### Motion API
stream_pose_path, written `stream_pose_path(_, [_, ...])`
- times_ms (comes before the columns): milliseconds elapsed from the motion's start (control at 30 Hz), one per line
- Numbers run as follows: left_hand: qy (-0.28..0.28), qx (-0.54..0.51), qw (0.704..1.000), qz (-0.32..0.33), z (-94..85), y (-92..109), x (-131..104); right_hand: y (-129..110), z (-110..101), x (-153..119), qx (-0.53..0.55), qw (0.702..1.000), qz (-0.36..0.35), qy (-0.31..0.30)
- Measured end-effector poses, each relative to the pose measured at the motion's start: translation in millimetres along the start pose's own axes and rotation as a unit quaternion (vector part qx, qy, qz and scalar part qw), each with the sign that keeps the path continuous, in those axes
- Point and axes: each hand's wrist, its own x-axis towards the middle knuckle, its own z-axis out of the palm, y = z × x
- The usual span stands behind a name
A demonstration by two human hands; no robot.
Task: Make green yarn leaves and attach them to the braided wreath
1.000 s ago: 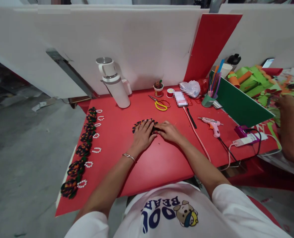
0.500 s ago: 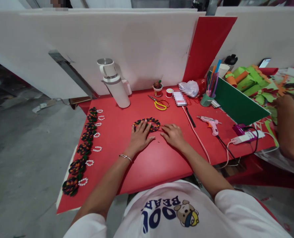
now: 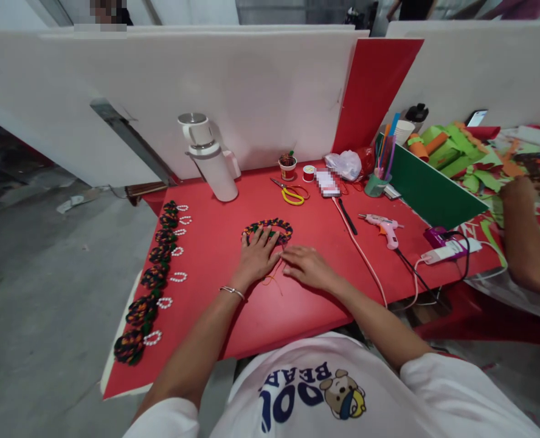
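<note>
A braided loop (image 3: 276, 224) of dark, orange and green cord lies on the red table (image 3: 270, 322). My left hand (image 3: 255, 258) rests flat over its lower left part, fingers spread. Just right of it, my right hand (image 3: 309, 266) is low over the table by the loop's lower right side, fingers stretched and slightly apart. Thin loose cord ends (image 3: 274, 281) lie on the table between the two hands. Beyond the loop are yellow-handled scissors (image 3: 292, 193), lying opened.
Coiled braids (image 3: 154, 277) and bead loops (image 3: 179, 277) line the left edge. Behind stand a white bottle (image 3: 218, 173) and a small cup (image 3: 287, 169). To the right are a pink glue gun (image 3: 387, 230), a power strip (image 3: 452, 250) and a green board (image 3: 434, 182). Another person's arm (image 3: 523, 237) is far right.
My right hand has moved a little left and toward me, nearer my left hand. Cord ends now show between the hands. The whole view has shifted slightly.
</note>
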Motion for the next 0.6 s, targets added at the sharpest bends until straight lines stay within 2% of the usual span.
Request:
stream_pose_path(67, [-0.002,0.002,1.0,-0.005,0.4,1,-1,4,-2,8,0.016,1.0,-0.004,-0.011])
stream_pose_path(133, [-0.001,0.004,1.0,-0.006,1.5,1,-1,13,-9,27,0.016,0.997,0.051,0.053])
stream_pose_path(200, [0.004,0.008,1.0,-0.006,2.7,1,-1,28,-19,61,0.0,0.986,0.094,0.138])
stream_pose_path(233, [0.008,0.011,1.0,-0.005,3.2,1,-1,38,-23,81,-0.014,0.983,0.108,0.148])
stream_pose_path(333, [0.022,0.014,1.0,0.002,4.4,0,-2,66,-33,138,-0.066,0.978,0.148,0.131])
stream_pose_path(400, [0.031,0.012,0.999,0.01,5.9,-1,-3,76,-32,163,-0.104,0.973,0.184,0.096])
stream_pose_path(467, [0.039,0.006,0.999,0.019,8.5,-2,-4,77,-26,174,-0.132,0.969,0.196,0.067])
stream_pose_path(600, [0.047,-0.003,0.998,0.037,14.2,-3,-3,63,-6,179,-0.154,0.974,0.161,0.045])
